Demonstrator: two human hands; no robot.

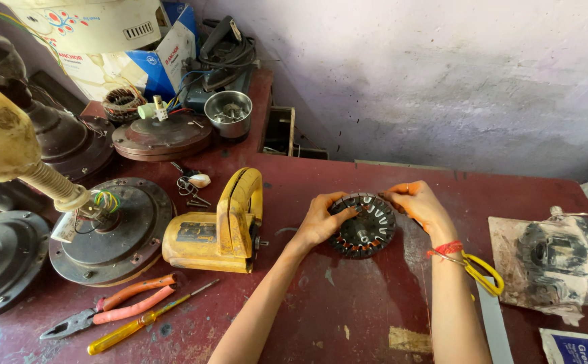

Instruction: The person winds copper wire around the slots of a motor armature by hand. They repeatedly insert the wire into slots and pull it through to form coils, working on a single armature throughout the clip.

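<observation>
A round black motor stator (363, 226) with copper windings in its slots lies flat on the dark red table (348, 296). My left hand (322, 219) grips its left rim, with the thumb reaching over the slots. On the upper right rim rests my right hand (417, 203), its fingertips pinching at the windings. A red thread and a yellow band (477, 268) circle my right wrist.
Left of the stator stands a yellow power tool (221, 226). Orange-handled pliers (119, 310) and a yellow screwdriver (147, 326) lie near the front left. Round fan motor covers (115, 232) fill the left side. A steel bowl (228, 112) sits at the back, a grey motor part (558, 259) at right.
</observation>
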